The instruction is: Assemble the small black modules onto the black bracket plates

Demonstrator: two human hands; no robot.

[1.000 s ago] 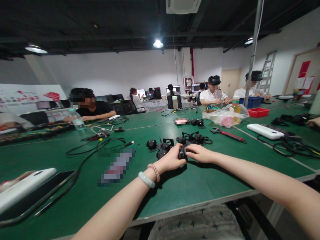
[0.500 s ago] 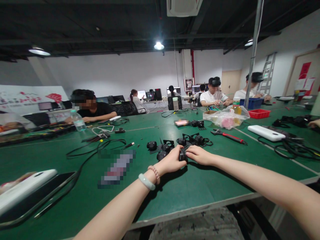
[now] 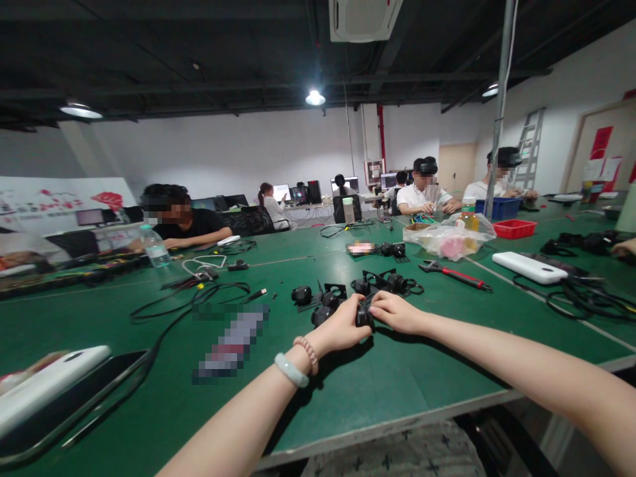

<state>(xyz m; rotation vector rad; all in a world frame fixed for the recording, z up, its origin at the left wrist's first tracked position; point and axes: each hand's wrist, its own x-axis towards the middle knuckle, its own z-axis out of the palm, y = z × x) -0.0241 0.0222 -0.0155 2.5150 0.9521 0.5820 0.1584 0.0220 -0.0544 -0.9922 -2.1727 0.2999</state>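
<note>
Both hands meet at a small black round part with a bracket low over the green table. My left hand, with a bead bracelet and a pale bangle at the wrist, grips it from the left, thumb and fingers closed around it. From the right side, my right hand holds the same part with bent fingertips. Its lower details are too small to make out. Similar black parts lie just beyond: one at the left, one beside my left hand, and another farther back.
An adjustable wrench with red handles lies to the right, near a white power bank. Black cables and a pixelated flat object are at the left. A plastic bag and red tray stand farther back. Co-workers sit around the table.
The view has tilted up slightly, so the table sits a little lower in the picture. Both hands keep their hold on the black part, with barely any shift of the fingers.
</note>
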